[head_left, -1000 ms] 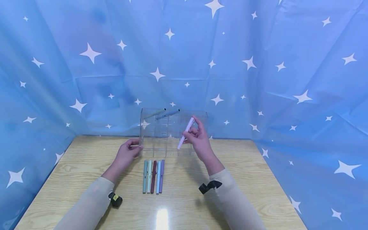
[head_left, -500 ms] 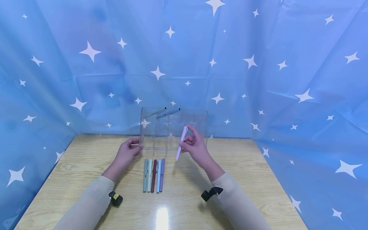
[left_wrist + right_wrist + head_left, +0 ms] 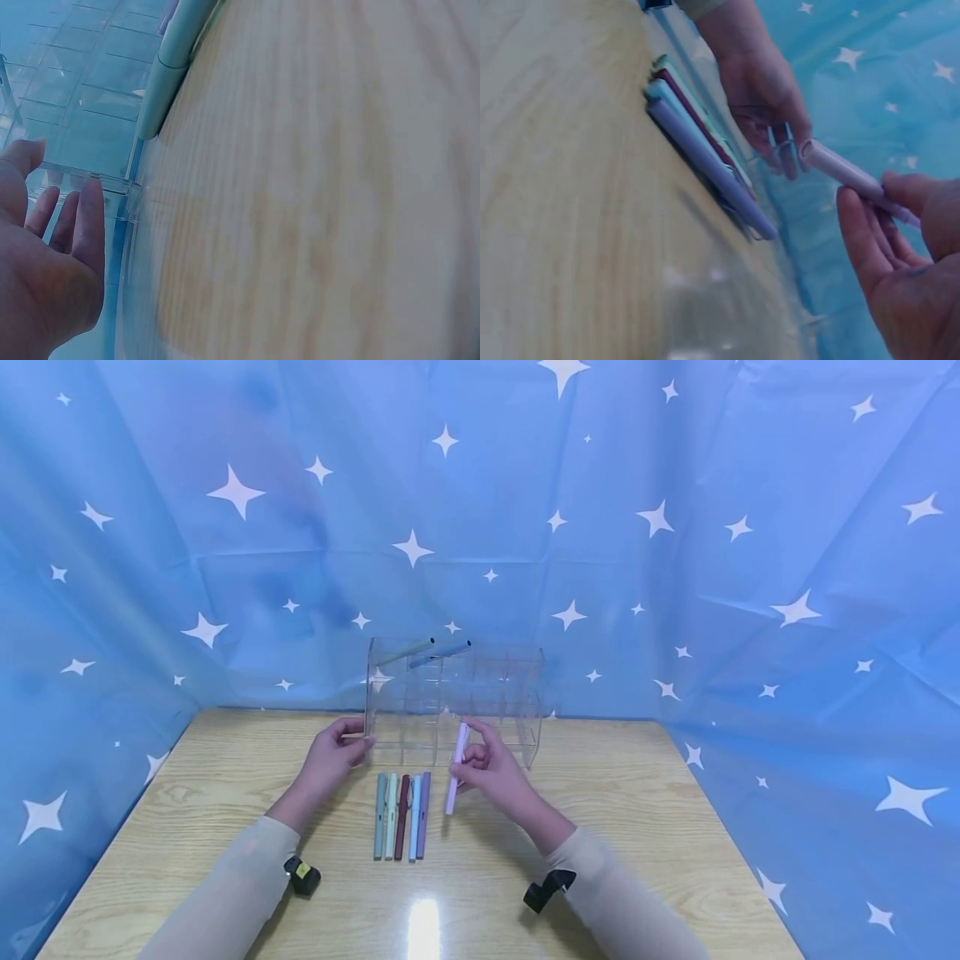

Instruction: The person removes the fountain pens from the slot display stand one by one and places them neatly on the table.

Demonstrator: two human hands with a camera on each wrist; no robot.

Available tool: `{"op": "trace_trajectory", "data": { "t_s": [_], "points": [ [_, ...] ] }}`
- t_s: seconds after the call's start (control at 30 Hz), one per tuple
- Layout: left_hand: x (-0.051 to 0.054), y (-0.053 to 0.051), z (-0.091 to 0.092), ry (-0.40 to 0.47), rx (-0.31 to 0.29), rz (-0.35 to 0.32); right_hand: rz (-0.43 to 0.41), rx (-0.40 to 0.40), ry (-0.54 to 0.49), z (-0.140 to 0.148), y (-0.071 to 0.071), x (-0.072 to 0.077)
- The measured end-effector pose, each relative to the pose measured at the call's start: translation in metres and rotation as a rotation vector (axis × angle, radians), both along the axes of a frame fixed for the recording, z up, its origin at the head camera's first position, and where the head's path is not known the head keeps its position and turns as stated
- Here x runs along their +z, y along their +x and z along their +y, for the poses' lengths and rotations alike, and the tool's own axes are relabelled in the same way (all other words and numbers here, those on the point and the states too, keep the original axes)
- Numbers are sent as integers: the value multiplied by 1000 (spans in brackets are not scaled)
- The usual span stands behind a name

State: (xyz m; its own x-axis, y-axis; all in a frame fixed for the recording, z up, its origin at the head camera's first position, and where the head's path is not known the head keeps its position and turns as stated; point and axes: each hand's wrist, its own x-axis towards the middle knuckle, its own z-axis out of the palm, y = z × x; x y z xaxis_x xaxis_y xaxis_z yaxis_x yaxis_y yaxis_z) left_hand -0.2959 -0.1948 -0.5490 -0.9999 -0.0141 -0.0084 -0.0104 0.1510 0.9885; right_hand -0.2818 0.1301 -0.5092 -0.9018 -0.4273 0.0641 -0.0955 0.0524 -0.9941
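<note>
A clear plastic rack (image 3: 402,727) with many small compartments stands at the back of the table. My left hand (image 3: 330,756) holds its left side edge between thumb and fingers, as the left wrist view also shows. In my right hand (image 3: 491,770) a pale lilac pen (image 3: 457,768) is pinched, tilted, in front of the rack and above the table. A green pen (image 3: 407,651) and a blue pen (image 3: 442,654) lie in the rack's top compartments, ends sticking out. Before the rack several pens lie in a row, among them a dark red pen (image 3: 402,818) and a purple pen (image 3: 423,814).
The wooden table (image 3: 637,835) runs back to a blue curtain (image 3: 480,510) with white stars, close behind the rack. A light glare shows near the table's front. Each forearm carries a black wrist camera (image 3: 302,877).
My right hand has come down and to the left from the rack's front with the lilac pen, toward the row of pens. The left hand stays on the rack's side.
</note>
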Motion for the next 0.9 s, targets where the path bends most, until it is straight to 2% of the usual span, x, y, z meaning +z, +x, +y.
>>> {"op": "trace_trajectory", "data": {
  "t_s": [0.2, 0.4, 0.8, 0.9],
  "points": [
    [1, 0, 0, 5, 6, -7, -52, 21, 7, -9, 9, -11],
    [2, 1, 1, -1, 0, -3, -64, 35, 69, -13, 13, -27],
    [3, 3, 3, -5, 5, -8, -1, 26, 211, -18, 17, -39],
    [3, 2, 3, -8, 8, -3, 0, 31, 220, -19, 17, -41]
  ]
}}
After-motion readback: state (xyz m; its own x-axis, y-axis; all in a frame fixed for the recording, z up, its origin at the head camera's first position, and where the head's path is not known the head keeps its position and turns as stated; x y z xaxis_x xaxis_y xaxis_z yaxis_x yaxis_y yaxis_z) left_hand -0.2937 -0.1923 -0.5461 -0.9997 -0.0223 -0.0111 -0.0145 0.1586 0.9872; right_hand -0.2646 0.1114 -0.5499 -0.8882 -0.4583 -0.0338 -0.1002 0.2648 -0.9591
